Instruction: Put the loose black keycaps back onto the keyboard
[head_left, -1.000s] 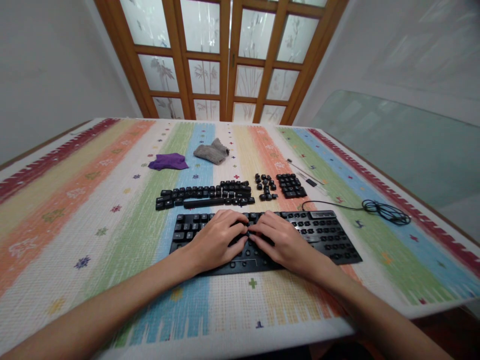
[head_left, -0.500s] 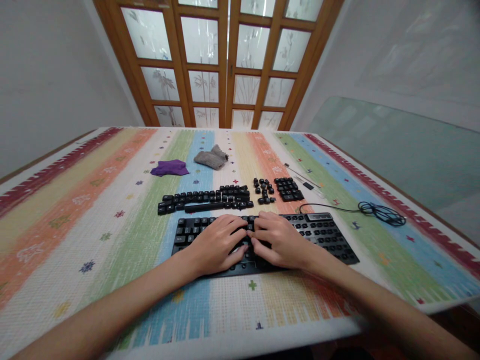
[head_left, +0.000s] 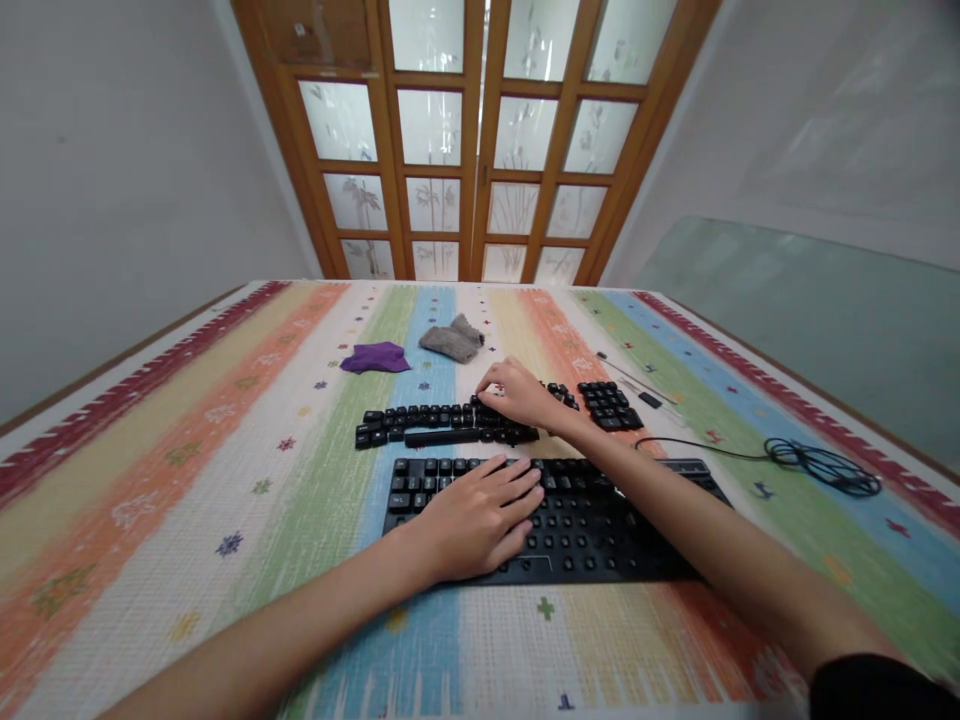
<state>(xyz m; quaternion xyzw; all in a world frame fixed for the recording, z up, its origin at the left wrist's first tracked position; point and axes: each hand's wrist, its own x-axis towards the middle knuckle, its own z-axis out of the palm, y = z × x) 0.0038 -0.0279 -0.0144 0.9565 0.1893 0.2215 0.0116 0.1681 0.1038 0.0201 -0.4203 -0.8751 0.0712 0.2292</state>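
A black keyboard (head_left: 592, 560) lies in front of me, with keycaps along its upper rows and bare key stems on much of the rest. My left hand (head_left: 476, 515) rests flat on its left-middle part, fingers stretched out. Beyond the keyboard, loose black keycaps (head_left: 431, 415) are laid out in rows with a long space bar (head_left: 441, 438) at the near side. Over the right part of these rows is my right hand (head_left: 517, 392), fingertips pinched together at the keycaps. What is between its fingers is too small to make out.
More keycaps (head_left: 609, 405) stand in a block to the right. A coiled black cable (head_left: 821, 468) lies at the right. Farther back are a purple cloth (head_left: 375, 357), a grey cloth (head_left: 454, 340), a thin rod (head_left: 637, 378) and a small black piece (head_left: 650, 400).
My right hand has left the keyboard and reached forward to the loose keycaps. My left hand has flattened out on the keyboard. The view has tilted up and shifted left.
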